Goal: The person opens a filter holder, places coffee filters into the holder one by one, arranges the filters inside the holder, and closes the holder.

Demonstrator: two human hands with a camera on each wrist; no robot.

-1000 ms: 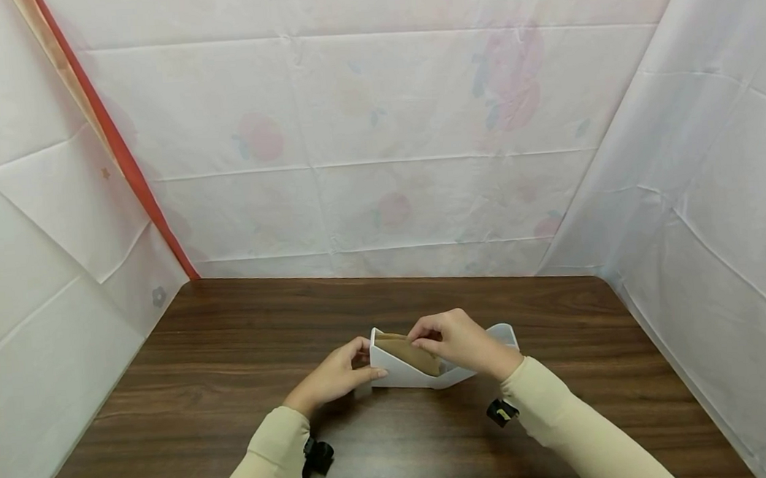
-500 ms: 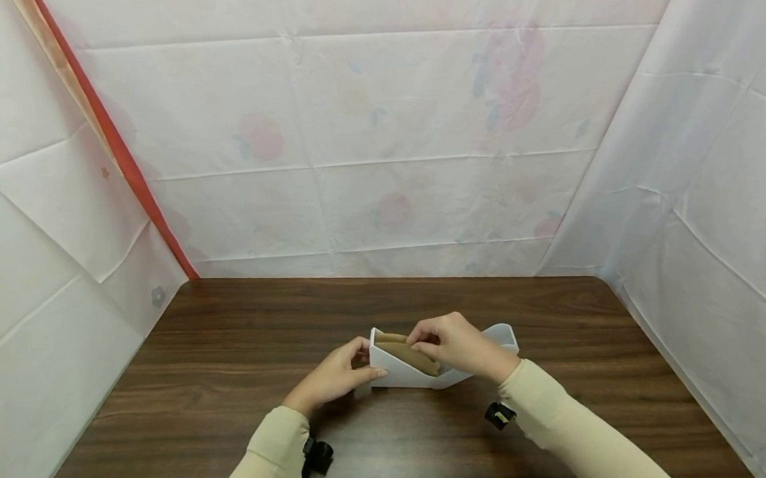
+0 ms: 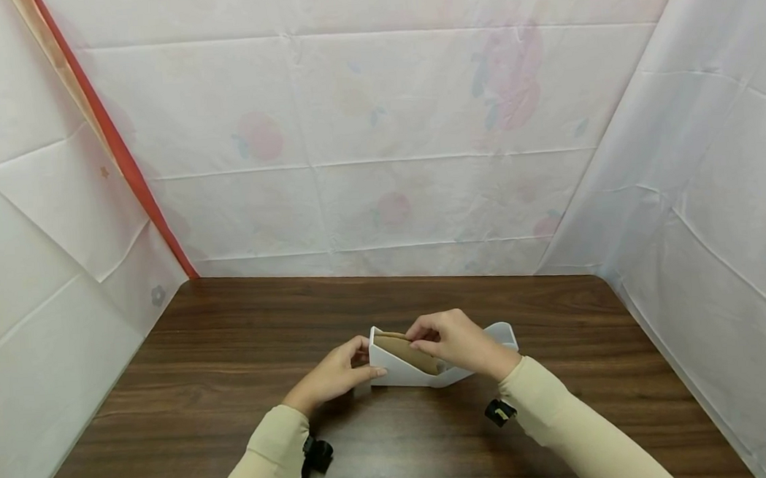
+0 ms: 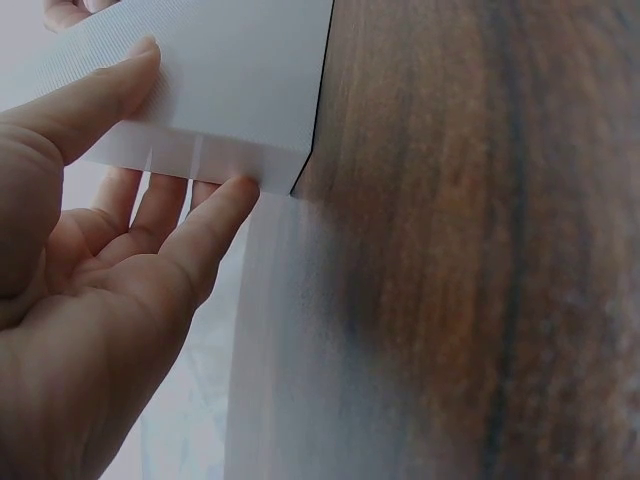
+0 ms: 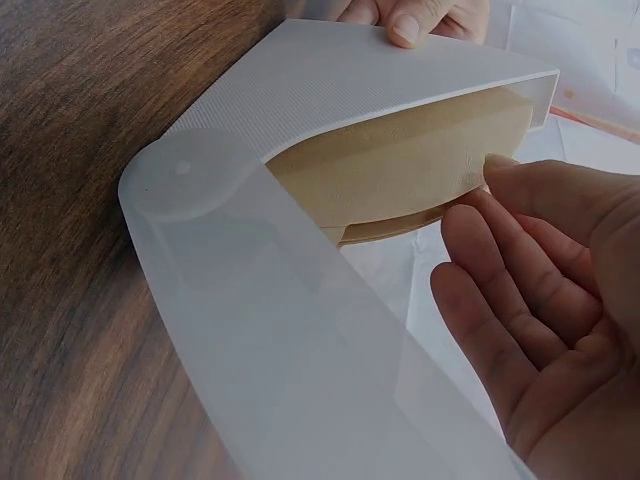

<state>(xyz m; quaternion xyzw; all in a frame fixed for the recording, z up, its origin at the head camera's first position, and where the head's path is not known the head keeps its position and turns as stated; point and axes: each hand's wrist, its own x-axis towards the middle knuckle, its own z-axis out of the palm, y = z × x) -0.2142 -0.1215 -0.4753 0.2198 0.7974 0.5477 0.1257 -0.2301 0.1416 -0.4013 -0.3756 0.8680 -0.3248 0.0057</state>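
A white box [image 3: 398,373] with a hinged translucent lid [image 5: 290,300] stands on the table, the lid swung open to the right. Brown paper coffee filters [image 5: 410,155] stand inside, their upper edges showing. My left hand [image 3: 335,377] grips the box's left end, thumb on the near side and fingers against the end wall, as the left wrist view shows. Over the opening, my right hand [image 3: 458,344] pinches the top edge of the coffee filters between thumb and index finger. Its other fingers are loosely bent. How many filters it pinches is hard to tell.
The dark wood-grain table [image 3: 263,327] extends around the box on all sides. White patterned sheets [image 3: 376,122] hang behind the table and along both sides. A red strip [image 3: 128,167] runs down the back left corner. Small black cameras [image 3: 319,455] sit at both wrists.
The right hand has shifted only slightly at the coffee filters, and the gap between their top edges looks narrower. Box and left hand stay in place.
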